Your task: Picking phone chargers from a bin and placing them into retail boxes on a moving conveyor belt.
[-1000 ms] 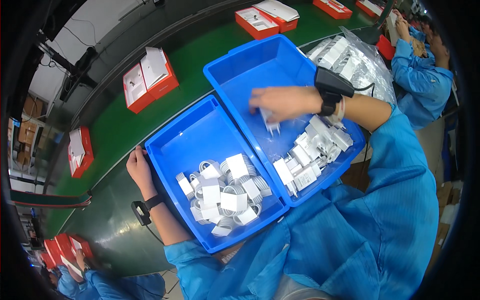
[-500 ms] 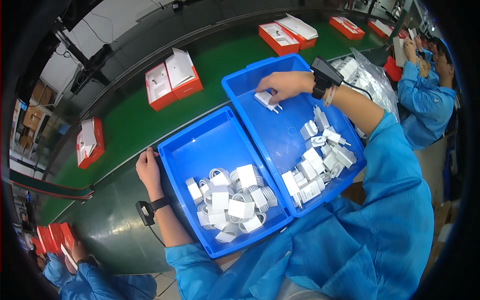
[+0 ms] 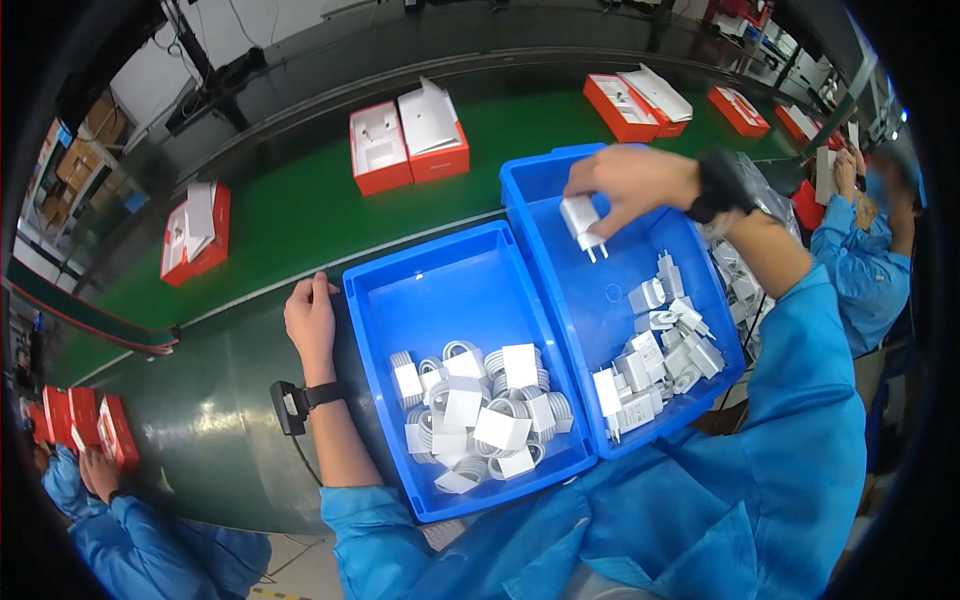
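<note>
My right hand [image 3: 632, 185] is closed on a white charger plug [image 3: 580, 226], held over the far part of the right blue bin [image 3: 560, 300], its two prongs pointing down. More white charger plugs [image 3: 665, 350] lie in a pile at the near right of that bin. My left hand [image 3: 311, 315] rests on the dark table edge beside the left blue bin [image 3: 440, 280], loosely bent and holding nothing. Several coiled white cables [image 3: 480, 410] with white paper wraps fill the near half of the left bin.
Open red boxes with white inserts stand on the green conveyor [image 3: 290, 220], including one red box [image 3: 380, 150] beyond the bins. A clear plastic bag [image 3: 745, 265] of white items lies right of the bins. Co-workers in blue sit at far right and lower left, near red boxes [image 3: 90, 425].
My right hand has lifted the charger plug off the bin floor and tilted it. The view has shifted, and the boxes on the conveyor appear farther right. My left hand stays by the left bin.
</note>
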A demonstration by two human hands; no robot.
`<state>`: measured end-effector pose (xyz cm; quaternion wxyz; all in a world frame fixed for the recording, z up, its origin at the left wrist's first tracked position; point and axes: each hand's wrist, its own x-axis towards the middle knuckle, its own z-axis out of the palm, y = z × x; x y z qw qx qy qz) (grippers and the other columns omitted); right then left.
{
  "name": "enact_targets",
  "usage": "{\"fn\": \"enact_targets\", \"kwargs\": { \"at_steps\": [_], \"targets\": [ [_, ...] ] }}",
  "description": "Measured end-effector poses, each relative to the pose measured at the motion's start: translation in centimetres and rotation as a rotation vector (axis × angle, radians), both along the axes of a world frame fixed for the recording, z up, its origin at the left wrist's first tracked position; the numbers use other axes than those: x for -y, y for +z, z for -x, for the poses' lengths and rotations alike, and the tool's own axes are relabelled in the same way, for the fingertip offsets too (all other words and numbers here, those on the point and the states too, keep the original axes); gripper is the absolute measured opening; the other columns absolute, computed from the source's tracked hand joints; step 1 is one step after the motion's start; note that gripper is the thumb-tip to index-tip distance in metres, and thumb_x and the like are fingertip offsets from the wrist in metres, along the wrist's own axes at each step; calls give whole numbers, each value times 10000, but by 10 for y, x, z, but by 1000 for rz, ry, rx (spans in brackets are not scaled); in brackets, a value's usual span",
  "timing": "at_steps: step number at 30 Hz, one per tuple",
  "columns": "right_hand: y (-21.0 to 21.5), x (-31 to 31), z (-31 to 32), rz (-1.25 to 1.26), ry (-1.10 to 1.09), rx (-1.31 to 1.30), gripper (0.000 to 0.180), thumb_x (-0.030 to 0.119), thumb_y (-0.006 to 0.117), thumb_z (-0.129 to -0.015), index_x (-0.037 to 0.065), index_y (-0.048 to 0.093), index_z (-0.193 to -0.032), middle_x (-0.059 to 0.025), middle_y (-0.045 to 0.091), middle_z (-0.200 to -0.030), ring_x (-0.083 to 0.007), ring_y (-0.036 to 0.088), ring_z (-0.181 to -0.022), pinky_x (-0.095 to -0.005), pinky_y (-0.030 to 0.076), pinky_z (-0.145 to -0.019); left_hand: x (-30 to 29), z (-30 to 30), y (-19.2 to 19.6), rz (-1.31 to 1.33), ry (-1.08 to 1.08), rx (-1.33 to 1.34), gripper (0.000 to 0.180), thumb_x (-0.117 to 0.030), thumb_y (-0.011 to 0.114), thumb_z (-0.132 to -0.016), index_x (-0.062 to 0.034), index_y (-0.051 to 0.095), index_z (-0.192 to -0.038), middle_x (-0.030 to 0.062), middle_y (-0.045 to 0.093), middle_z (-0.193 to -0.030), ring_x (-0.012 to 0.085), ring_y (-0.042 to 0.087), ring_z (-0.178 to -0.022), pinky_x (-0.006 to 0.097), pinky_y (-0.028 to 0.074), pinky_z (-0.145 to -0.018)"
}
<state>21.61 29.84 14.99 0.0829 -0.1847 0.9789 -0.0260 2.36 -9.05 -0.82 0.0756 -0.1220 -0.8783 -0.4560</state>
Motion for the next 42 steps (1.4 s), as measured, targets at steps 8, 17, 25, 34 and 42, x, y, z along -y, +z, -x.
{"fn": "enact_targets", "kwargs": {
  "at_steps": [8, 17, 25, 34, 42],
  "targets": [
    [156, 69, 103, 40, 68, -230, 410, 239, 720, -741, -33, 650, -1040, -156, 693, -861, -257, 670, -762, -373, 528, -682, 0, 2, 5, -3, 39, 57, 367, -374, 554, -928, -84, 705, -760, 36, 565, -582, 136, 521, -569, 304, 417, -605],
    [4, 36, 301, -257, -48, -408, 549, 315, 700, -708, -15, 620, -1140, -199, 643, -1059, -364, 623, -996, -420, 505, -881, -3, -6, 5, -23, 52, 85, 371, -362, 565, -921, -84, 680, -706, 33, 597, -647, 167, 555, -574, 302, 430, -606],
    [-52, 9, 340, -155, -70, -516, 479, 266, 702, -686, 3, 658, -1084, -190, 663, -987, -365, 639, -962, -438, 529, -839, 0, -4, 4, -49, 56, 24, 358, -328, 565, -923, -79, 673, -690, 18, 585, -639, 156, 531, -555, 300, 407, -583],
    [-79, -6, 328, -137, -89, -452, 302, 226, 727, -705, 6, 701, -911, -199, 671, -938, -380, 661, -894, -443, 542, -786, -5, -3, 3, -69, 47, 10, 367, -349, 567, -919, -81, 675, -693, 26, 563, -590, 148, 510, -542, 303, 398, -571],
    [-33, 128, 192, 469, 412, -325, 227, 167, 598, -835, 24, 707, -974, -159, 694, -870, -272, 686, -807, -363, 542, -740, 5, 0, 1, -53, 60, 36, 366, -354, 566, -915, -64, 681, -722, 12, 500, -545, 116, 460, -548, 289, 367, -561]
  ]
}}
